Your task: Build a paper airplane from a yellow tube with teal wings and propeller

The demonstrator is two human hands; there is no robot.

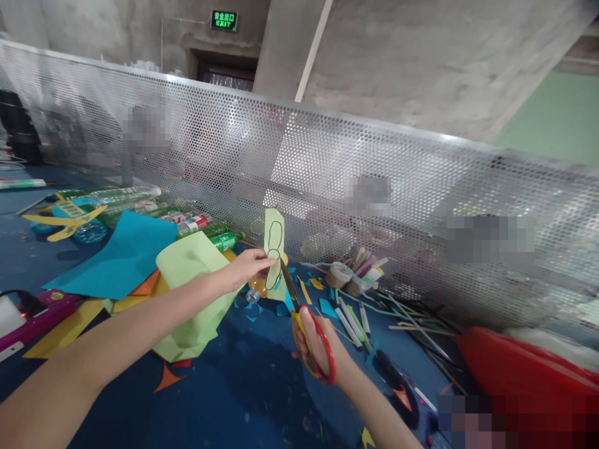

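Observation:
My left hand (247, 268) pinches a small light-green paper strip (273, 240) that bears a black outlined shape, and holds it upright above the blue table. My right hand (314, 344) has its fingers through the red and yellow handles of a pair of scissors (304, 318). The blades point up and reach the strip's lower edge. A larger light-green sheet (196, 293) lies beneath my left forearm.
Blue sheet (116, 255), yellow and orange scraps and several plastic bottles (187, 223) lie at the left. Tape rolls (341, 274), markers and thin sticks (412, 318) sit at the right, beside a red bag (519, 368). A perforated metal screen (327, 174) bounds the table behind.

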